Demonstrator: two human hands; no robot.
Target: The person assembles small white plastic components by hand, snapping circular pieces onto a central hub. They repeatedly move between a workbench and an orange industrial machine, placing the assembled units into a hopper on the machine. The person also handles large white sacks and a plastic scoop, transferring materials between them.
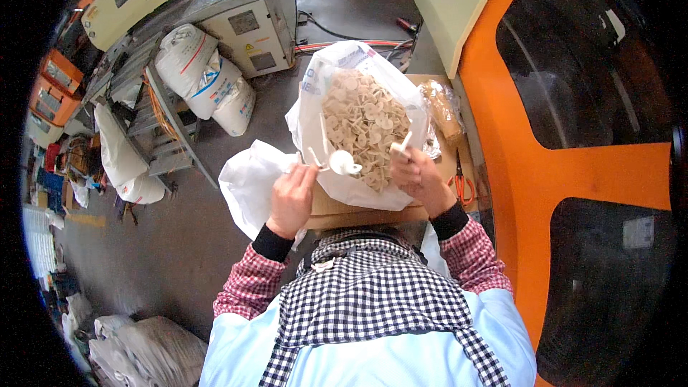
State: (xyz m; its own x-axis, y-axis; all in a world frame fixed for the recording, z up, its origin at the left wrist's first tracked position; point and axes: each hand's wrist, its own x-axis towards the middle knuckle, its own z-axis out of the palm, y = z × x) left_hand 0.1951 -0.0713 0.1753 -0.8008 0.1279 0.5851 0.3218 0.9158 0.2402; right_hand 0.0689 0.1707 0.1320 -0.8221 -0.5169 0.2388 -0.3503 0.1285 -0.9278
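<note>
I make out beige pieces, one whiter disc piece, and a white bag with blue print. I see orange handles on the scissors, black-and-white gingham on the apron, red-and-white check on the sleeves, black cuffs, a light blue top, an orange machine frame and a dark grey floor.

A yellow warning triangle marks the grey cabinet, blue letters the white bag.
</note>
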